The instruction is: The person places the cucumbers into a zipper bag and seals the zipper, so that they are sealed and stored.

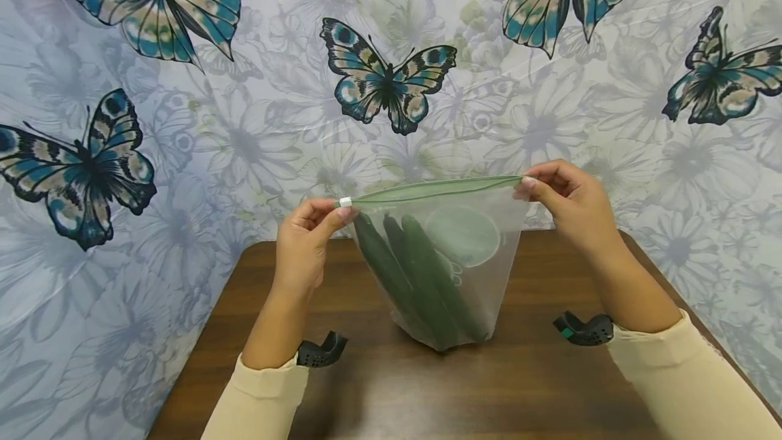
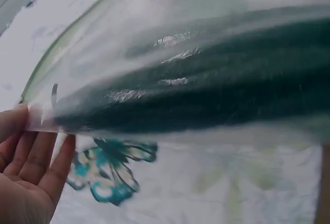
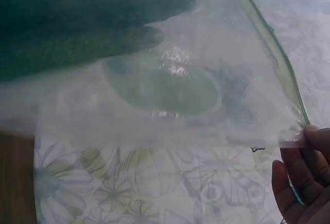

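Observation:
A translucent zip bag (image 1: 504, 277) with a green top strip is stretched between both hands, its bottom at the brown tabletop. Several long dark green cucumbers (image 1: 421, 270) lean inside it, seen through the plastic. My left hand (image 1: 302, 236) pinches the top left corner, right beside the white slider (image 1: 345, 202). At the top right corner, my right hand (image 1: 574, 206) pinches the bag's edge between thumb and fingers. A pale green oval print (image 1: 464, 236) shows on the bag's upper right. In the left wrist view the cucumbers (image 2: 206, 90) fill much of the bag.
The brown wooden table (image 1: 501, 392) stretches under the bag and forearms. Close behind it hangs a floral backdrop (image 1: 244, 134) with large blue butterflies (image 1: 387, 83). Black wrist straps (image 1: 324, 352) stick out from both cream sleeves.

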The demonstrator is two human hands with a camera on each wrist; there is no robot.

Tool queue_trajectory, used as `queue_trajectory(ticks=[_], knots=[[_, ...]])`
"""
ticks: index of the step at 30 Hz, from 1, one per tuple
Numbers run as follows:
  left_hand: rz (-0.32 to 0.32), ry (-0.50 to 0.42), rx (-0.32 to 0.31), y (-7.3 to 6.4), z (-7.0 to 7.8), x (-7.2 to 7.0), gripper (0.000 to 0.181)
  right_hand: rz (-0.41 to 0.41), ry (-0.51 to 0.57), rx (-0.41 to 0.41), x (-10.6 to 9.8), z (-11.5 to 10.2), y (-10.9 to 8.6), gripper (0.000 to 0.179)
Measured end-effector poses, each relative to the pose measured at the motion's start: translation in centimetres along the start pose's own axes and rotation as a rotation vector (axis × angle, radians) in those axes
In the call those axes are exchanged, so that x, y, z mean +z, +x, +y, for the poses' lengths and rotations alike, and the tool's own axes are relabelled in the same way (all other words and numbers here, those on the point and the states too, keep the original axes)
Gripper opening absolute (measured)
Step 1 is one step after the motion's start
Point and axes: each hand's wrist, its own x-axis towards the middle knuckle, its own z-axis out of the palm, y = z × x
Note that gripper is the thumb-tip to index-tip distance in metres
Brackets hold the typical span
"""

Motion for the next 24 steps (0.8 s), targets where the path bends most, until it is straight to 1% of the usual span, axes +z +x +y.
queue_trajectory(ticks=[1,3,5,8,12,15,17,20,24], knots=[[-0.012,0.009,0.014,0.4,0.6,0.3,0.018,0.002,-0.03,0.0,-0.2,0.1,-0.1,0.015],[-0.03,0.02,0.022,1.0,1.4,0.7,0.017,-0.002,-0.084,0.01,-0.4,0.5,-0.2,0.016],[-0.038,0.03,0.011,1.5,1.6,1.0,0.015,-0.019,-0.155,0.023,-0.5,1.1,-0.4,0.017],[-0.031,0.045,-0.02,1.9,1.5,1.2,0.009,-0.05,-0.222,0.038,-0.2,1.8,-0.4,0.018],[-0.006,0.047,-0.034,1.9,0.9,1.3,0.004,-0.038,-0.324,0.05,0.6,1.6,-0.3,0.02],[-0.008,0.035,-0.033,1.9,0.7,1.6,0.004,-0.017,-0.386,0.006,1.7,0.8,-0.1,0.02],[-0.015,0.032,-0.035,1.8,0.6,1.9,0.005,-0.021,-0.389,-0.041,2.6,0.1,0.0,0.019],[-0.031,0.031,-0.033,1.8,0.6,2.4,0.005,-0.044,-0.356,-0.105,4.2,-1.0,0.2,0.019],[-0.049,0.038,-0.034,1.6,0.6,3.2,0.004,-0.098,-0.298,-0.129,6.3,-2.4,0.7,0.021]])
